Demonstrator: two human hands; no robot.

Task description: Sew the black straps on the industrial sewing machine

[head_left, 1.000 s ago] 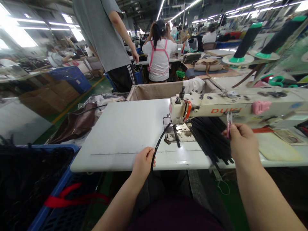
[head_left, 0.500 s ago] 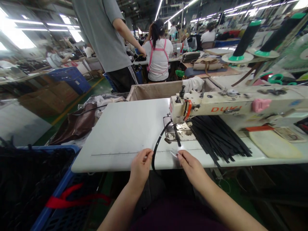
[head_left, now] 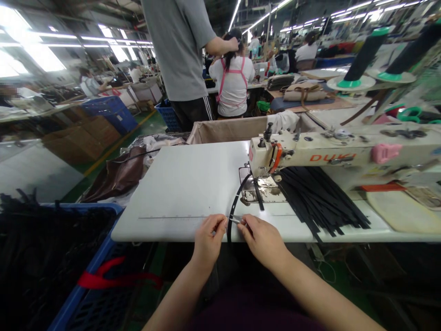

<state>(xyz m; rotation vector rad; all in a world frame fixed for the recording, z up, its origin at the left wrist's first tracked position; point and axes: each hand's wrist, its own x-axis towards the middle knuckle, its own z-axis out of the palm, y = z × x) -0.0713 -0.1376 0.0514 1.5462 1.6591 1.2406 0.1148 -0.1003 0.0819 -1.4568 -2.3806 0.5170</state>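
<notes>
A narrow black strap [head_left: 236, 200] curves from under the presser foot of the sewing machine [head_left: 267, 156] down over the table's front edge. My left hand [head_left: 209, 239] is pinched closed at the strap's left side; whatever is between its fingertips is too small to make out. On the other side, my right hand [head_left: 263, 236] grips small silver thread snips [head_left: 235, 219], their points at the strap. A short black strip [head_left: 259, 197] lies on the metal needle plate. Many more black strips [head_left: 320, 202] lie in a pile under the machine arm.
The white table [head_left: 186, 184] has a printed ruler line near its front. At left stands a blue crate [head_left: 103, 243] of black pieces, with a red strap [head_left: 110, 276] over it. Thread cones [head_left: 365, 57] stand behind the machine. A standing person [head_left: 179, 55] is beyond the table.
My right hand has brought the snips leftward to the strap. My left hand stays pinched beside it. The view has shifted slightly, and the standing person's arm has risen.
</notes>
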